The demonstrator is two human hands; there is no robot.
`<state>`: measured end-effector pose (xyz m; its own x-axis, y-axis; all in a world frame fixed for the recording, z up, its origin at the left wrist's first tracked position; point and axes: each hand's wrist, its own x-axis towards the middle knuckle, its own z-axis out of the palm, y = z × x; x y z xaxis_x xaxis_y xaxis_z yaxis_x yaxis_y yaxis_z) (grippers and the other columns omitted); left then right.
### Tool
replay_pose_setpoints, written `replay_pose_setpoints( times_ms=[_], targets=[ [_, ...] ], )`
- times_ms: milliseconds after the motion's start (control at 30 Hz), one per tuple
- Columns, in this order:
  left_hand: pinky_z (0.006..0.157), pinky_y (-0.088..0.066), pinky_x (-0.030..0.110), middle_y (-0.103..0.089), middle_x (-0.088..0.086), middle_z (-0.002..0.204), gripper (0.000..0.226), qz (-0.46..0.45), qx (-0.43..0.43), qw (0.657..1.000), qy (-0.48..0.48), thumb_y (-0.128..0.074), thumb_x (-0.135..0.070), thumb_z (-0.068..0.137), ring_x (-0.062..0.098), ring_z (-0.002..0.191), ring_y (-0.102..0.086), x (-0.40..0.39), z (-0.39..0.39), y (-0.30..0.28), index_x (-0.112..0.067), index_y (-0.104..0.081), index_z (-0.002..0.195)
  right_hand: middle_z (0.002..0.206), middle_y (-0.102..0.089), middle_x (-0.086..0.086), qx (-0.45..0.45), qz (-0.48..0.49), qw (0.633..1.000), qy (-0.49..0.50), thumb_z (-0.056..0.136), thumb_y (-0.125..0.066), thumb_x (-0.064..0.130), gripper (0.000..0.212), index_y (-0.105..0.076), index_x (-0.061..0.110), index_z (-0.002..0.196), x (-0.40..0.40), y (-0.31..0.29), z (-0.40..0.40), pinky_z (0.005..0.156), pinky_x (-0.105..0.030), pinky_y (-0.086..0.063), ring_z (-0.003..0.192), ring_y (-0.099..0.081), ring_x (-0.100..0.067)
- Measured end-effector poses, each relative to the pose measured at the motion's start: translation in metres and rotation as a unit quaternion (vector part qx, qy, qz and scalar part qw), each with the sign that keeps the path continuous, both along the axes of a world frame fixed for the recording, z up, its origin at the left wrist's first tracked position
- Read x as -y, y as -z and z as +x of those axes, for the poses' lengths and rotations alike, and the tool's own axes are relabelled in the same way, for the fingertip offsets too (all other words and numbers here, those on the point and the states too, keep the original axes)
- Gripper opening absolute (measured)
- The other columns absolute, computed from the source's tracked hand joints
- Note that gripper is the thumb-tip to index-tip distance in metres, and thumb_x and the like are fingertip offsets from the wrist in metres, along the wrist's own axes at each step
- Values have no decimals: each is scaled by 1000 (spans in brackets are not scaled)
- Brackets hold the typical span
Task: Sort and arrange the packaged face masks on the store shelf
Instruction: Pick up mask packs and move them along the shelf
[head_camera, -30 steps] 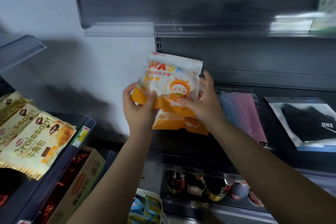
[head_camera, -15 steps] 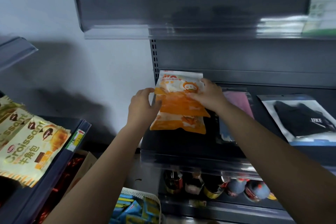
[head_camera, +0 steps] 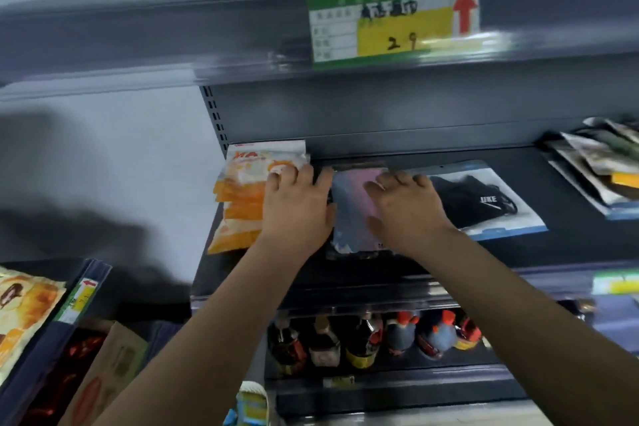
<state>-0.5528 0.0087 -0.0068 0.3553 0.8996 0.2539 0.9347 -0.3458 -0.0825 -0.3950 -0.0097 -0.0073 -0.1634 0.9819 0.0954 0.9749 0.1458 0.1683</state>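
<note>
- The pink-and-blue mask packet [head_camera: 352, 207] is shown lying flat on the dark shelf [head_camera: 570, 245], between the two hands. It is judged light, thin and pliable, with a slick film wrapper likely to slide under pressure; a hold at opposite edges is judged the most secure.
- The orange mask packets [head_camera: 238, 197] are stacked just left of that packet, at the shelf's left end. They are judged soft and puffy, liable to slip off one another.
- The left hand [head_camera: 297, 207] is laid at the packet's left edge, fingertips touching the orange stack. Whether its fingers are curled under an edge cannot be told.
- The right hand [head_camera: 404, 207] is pressed flat on the packet's right side, fingers spread.
- The black mask packet [head_camera: 484, 201] lies just right of the pink-and-blue packet; further packets [head_camera: 601, 169] farther right are cut off by the frame.
- The packet's near edge is hidden by the wrists. Motion blur obscures printing on the price label [head_camera: 390, 24] above.
</note>
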Motion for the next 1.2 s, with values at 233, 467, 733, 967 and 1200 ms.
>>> replay_pose_setpoints(
  times_ms=[233,467,733,967,1200],
  targets=[
    [102,-29,45,-43,8,136,52,-43,-31,997,60,-43,-42,93,31,127,-36,38,122,4,-18,-34,138,144,-38,-7,25,-14,997,72,91,-46,35,53,-34,16,139,65,-2,113,105,-40,-25,133,-32,-27],
    [104,-26,43,-45,6,137,50,-31,-5,992,122,-44,-41,92,28,126,-38,80,242,5,-20,-37,137,134,-45,-7,54,-14,989,138,93,-43,32,44,-40,15,133,132,-5,224,102,-41,-27,126,-37,-28],
    [107,-23,46,-42,7,140,52,-37,-12,980,194,-42,-43,94,30,129,-35,111,348,0,-20,-32,140,139,-42,-7,68,-11,970,231,93,-44,33,49,-36,18,139,190,-9,324,100,-39,-29,128,-37,-27],
    [107,-22,45,-40,7,143,56,-42,-11,967,251,-39,-47,94,29,131,-32,112,424,1,-20,-31,142,140,-43,-5,48,-9,953,299,93,-43,34,51,-34,18,140,209,-4,387,101,-39,-29,128,-37,-27],
    [106,-22,44,-41,6,141,53,-46,1,952,302,-43,-46,93,28,131,-32,96,510,5,-21,-34,139,138,-43,-5,44,-10,937,345,92,-43,37,50,-36,19,138,203,-2,455,99,-38,-30,126,-39,-26]
  ],
)
